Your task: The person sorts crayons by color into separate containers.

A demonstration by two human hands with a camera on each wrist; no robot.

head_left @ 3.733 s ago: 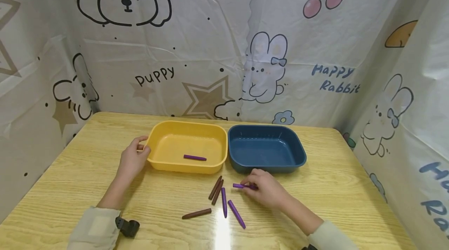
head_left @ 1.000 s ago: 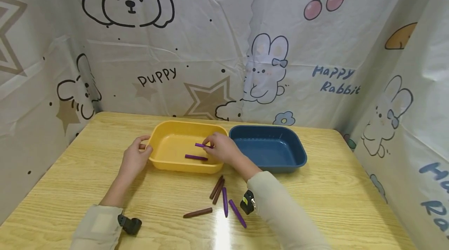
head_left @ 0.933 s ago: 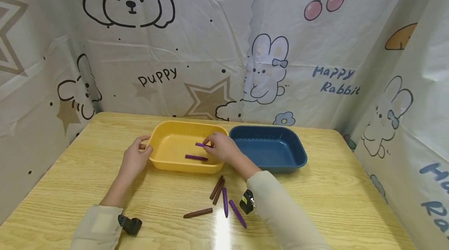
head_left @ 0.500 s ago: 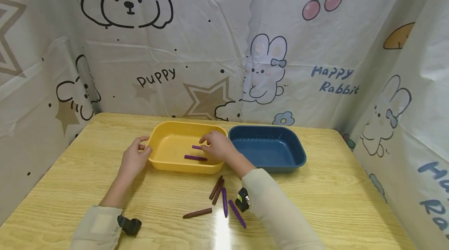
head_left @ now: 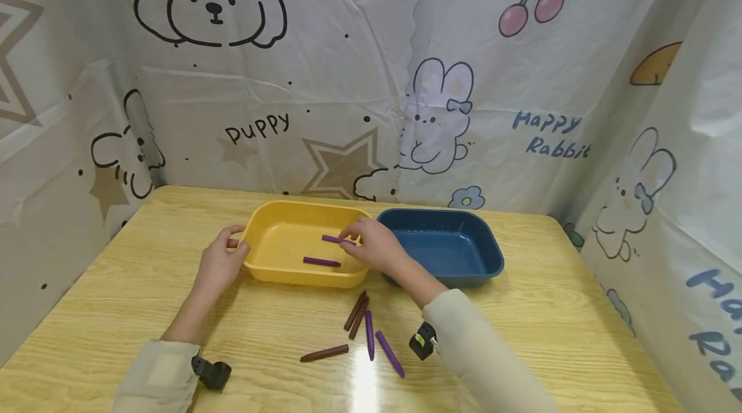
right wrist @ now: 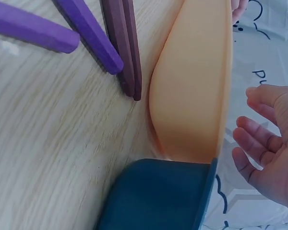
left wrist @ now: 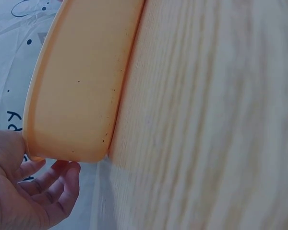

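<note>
My left hand [head_left: 223, 255] grips the left end of the yellow bin [head_left: 301, 276], thumb at the rim and fingers curled against the outer wall in the left wrist view. Inside that bin lie two purple crayons, a front crayon [head_left: 321, 262] and a rear crayon [head_left: 331, 238]. Over the bin's right end hovers my right hand [head_left: 377, 247], its fingertips beside the rear crayon's right end. The right wrist view shows that hand's fingers [right wrist: 252, 139] spread apart and holding nothing. On the table are two purple crayons [head_left: 390, 354] and several brown crayons [head_left: 324, 353].
A blue bin [head_left: 446, 280] stands against the yellow bin's right side, with nothing lying in it. Two of the brown crayons [head_left: 359, 317] lie side by side in front of the bins. A printed curtain [head_left: 261, 84] hangs behind the wooden table [head_left: 551, 310].
My right hand has carried a purple crayon from the table into the yellow bin, let it go and drawn slightly right. My left hand has stayed at the bin's rim.
</note>
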